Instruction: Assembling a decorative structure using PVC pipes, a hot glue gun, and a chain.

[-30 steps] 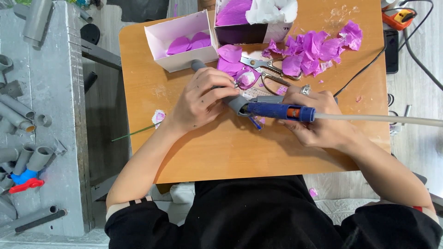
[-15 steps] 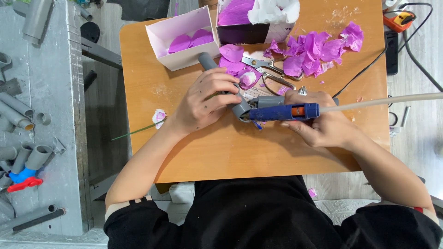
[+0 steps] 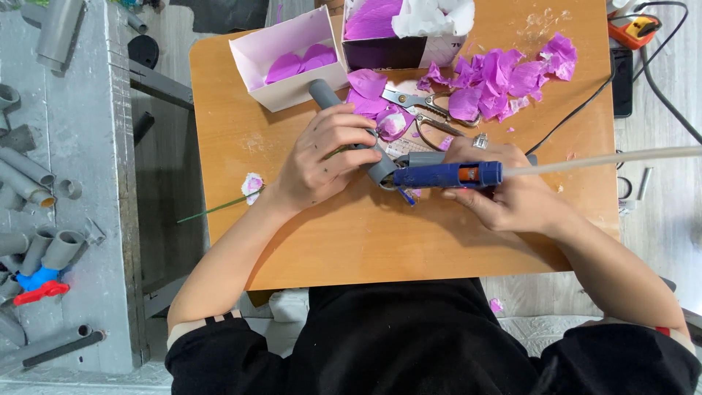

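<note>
My right hand point(image 3: 512, 197) is wrapped around the blue glue gun point(image 3: 446, 175), fingers closed on its body, nozzle pointing toward my left fingers. A long pale glue stick point(image 3: 607, 157) runs out of the gun's rear, away past my right wrist.

My left hand point(image 3: 322, 157) has its fingers curled over a grey pipe piece point(image 3: 344, 121), clamped on it. One end of the pipe sticks out beyond my left fingertips; the bent end sits at the gun nozzle, touching or nearly so, can't tell which. Something purple seems tucked under my left fingers, too hidden to be sure.

Behind my left wrist, a small pink-white flower on a thin green stem point(image 3: 252, 186) lies at the edge of the wooden table point(image 3: 365, 241).

Just beyond my fingertips: scissors point(image 3: 420, 106) lying among purple petals point(image 3: 365, 84), between both hands. Past my right knuckles, a loose heap of crumpled purple paper point(image 3: 504, 77).

Further beyond my left fingers, an open white box point(image 3: 285, 55) with purple petals in it. Beside it, a dark box point(image 3: 398, 44) holding purple paper and a white wad.

Far out past my left forearm: grey pipe fittings point(image 3: 36, 183) on a grey surface, well apart from the table.
</note>
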